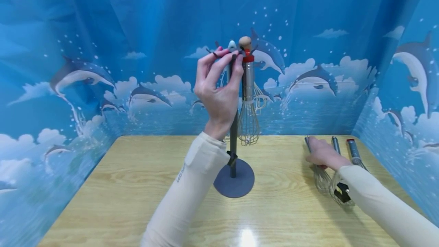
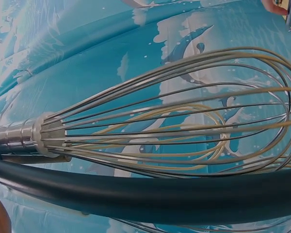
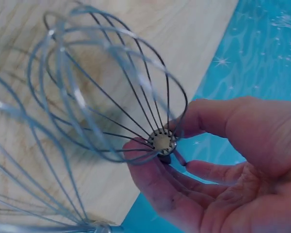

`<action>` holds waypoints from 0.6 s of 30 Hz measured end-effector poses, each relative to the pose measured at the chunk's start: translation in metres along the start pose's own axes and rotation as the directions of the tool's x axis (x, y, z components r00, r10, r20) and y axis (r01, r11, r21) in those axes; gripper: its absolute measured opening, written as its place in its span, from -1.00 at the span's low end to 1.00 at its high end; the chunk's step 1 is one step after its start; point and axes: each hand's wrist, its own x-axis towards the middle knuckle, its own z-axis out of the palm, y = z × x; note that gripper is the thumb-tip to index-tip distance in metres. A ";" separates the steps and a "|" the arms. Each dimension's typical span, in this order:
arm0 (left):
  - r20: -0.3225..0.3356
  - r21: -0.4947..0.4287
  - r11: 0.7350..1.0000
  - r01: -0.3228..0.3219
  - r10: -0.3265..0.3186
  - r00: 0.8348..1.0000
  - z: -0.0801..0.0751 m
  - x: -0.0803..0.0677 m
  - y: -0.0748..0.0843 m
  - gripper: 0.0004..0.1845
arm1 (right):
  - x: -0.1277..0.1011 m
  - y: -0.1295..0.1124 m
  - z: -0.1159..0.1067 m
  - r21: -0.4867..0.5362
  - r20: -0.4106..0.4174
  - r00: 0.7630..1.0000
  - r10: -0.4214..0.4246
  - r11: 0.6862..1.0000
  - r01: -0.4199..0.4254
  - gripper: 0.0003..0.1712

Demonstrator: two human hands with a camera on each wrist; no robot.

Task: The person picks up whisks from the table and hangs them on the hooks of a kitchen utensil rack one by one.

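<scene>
A dark grey stand with hooks at its top rises from the middle of the wooden table. My left hand is raised, with its fingers curled round the top of the stand's pole. A steel whisk with a red collar and a wooden knob hangs from a hook just right of that hand. A second whisk with cream wires hangs behind it. My right hand lies low at the table's right and grips the handle of a lying whisk, thumb and fingers round the handle end.
Two more whisks lie side by side next to my right hand, close to the table's right edge. A blue dolphin-print curtain closes off the back and both sides.
</scene>
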 end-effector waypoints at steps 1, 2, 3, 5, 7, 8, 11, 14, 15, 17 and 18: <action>0.000 0.001 1.000 0.002 -0.002 1.000 0.000 0.000 0.000 -0.84 | -0.001 -0.001 -0.001 0.006 -0.011 1.000 -0.005 1.000 0.005 -0.19; 0.001 0.003 1.000 0.004 -0.004 1.000 -0.001 0.000 0.001 -0.84 | -0.002 -0.002 -0.002 0.014 -0.020 1.000 -0.010 1.000 0.010 -0.19; 0.002 0.005 1.000 0.007 -0.007 1.000 -0.001 0.000 0.001 -0.84 | -0.003 -0.003 -0.002 0.022 -0.029 1.000 -0.012 1.000 0.012 -0.21; 0.004 0.009 1.000 0.013 -0.013 1.000 -0.002 0.000 0.001 -0.83 | -0.005 -0.006 -0.003 0.044 -0.052 0.999 -0.014 0.999 0.016 -0.22; 0.006 0.009 1.000 0.017 -0.017 1.000 -0.002 0.000 0.001 -0.83 | -0.007 -0.008 -0.004 0.075 -0.083 0.996 -0.020 0.997 0.027 -0.21; 0.006 0.008 1.000 0.018 -0.018 1.000 -0.002 0.000 0.001 -0.83 | -0.008 -0.009 -0.005 0.091 -0.097 0.995 -0.020 0.995 0.028 -0.19; 0.007 0.008 1.000 0.020 -0.020 1.000 -0.002 0.000 0.001 -0.83 | -0.011 -0.012 -0.006 0.127 -0.147 0.989 -0.013 0.991 0.032 -0.13; 0.008 0.011 1.000 0.017 -0.017 1.000 -0.002 0.000 0.001 -0.83 | -0.014 -0.016 -0.008 0.139 -0.202 0.979 -0.009 0.990 0.038 -0.10; 0.008 0.013 1.000 0.016 -0.016 1.000 -0.002 0.000 0.001 -0.83 | -0.015 -0.016 -0.008 0.142 -0.223 0.975 -0.010 0.989 0.042 -0.10; 0.008 0.014 1.000 0.014 -0.014 1.000 -0.002 0.001 0.001 -0.83 | -0.016 -0.018 -0.009 0.156 -0.261 0.965 -0.011 0.986 0.053 -0.10; 0.007 0.015 1.000 0.013 -0.013 1.000 -0.003 0.001 0.001 -0.83 | -0.017 -0.019 -0.009 0.164 -0.279 0.960 -0.013 0.984 0.061 -0.11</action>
